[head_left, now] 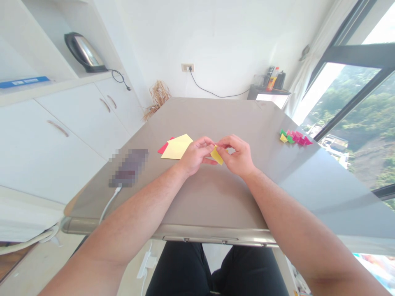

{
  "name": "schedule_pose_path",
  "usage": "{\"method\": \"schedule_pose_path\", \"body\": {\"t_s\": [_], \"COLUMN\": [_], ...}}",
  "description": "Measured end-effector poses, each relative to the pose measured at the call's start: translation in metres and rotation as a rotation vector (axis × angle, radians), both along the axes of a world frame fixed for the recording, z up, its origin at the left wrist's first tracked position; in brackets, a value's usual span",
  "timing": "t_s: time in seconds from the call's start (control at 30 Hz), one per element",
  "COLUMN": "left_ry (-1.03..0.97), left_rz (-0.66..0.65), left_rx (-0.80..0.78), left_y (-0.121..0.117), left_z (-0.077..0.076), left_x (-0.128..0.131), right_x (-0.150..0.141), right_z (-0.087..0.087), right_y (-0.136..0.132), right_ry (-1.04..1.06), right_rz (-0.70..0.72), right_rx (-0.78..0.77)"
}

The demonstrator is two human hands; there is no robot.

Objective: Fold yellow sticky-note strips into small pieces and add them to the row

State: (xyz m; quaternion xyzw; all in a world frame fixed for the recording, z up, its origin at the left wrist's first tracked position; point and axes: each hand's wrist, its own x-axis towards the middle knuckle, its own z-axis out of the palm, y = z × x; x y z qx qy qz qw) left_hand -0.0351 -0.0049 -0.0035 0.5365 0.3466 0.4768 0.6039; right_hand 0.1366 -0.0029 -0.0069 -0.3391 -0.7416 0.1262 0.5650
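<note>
Between my two hands, just above the middle of the table, is a small piece of folded yellow paper (217, 156). My left hand (199, 155) pinches its left edge between thumb and fingers, the lower fingers stretched out beneath. Thumb and forefinger of my right hand (237, 154) close on its upper right part. The fingers hide some of the folds. Left of my left hand, pale yellow sheets (175, 147) lie on the table with a red sheet (164, 147) showing from under them.
Several small folded paper pieces (296, 137) in pink, green and yellow sit near the table's right edge. A blurred-out phone-like object (129, 167) with a white cable (108, 205) lies at the left. The grey table (216, 197) stands beside a window on the right.
</note>
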Motion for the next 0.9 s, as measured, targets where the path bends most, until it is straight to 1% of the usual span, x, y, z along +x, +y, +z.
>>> {"method": "schedule_pose_path", "body": {"t_s": [0.2,0.43,0.7,0.9], "left_ry": [-0.009,0.002,0.034,0.051], "left_rz": [-0.034,-0.026,-0.048,-0.03], "left_rx": [0.028,0.068,0.086,0.095], "left_y": [0.0012,0.0015,0.0004,-0.0001], "left_z": [-0.0035,-0.0049,-0.0038,-0.0035], "left_x": [-0.0012,-0.0008,0.0006,0.0012], "right_x": [-0.0006,-0.0004,-0.0007,0.0011], "right_z": [0.0006,0.0012,0.0035,0.0023], "right_y": [-0.0003,-0.0003,-0.0028,0.0003], "right_ry": [0.007,0.007,-0.01,-0.026], "right_rz": [0.002,-0.013,0.024,0.047], "right_rx": [0.017,0.037,-0.008,-0.037]}}
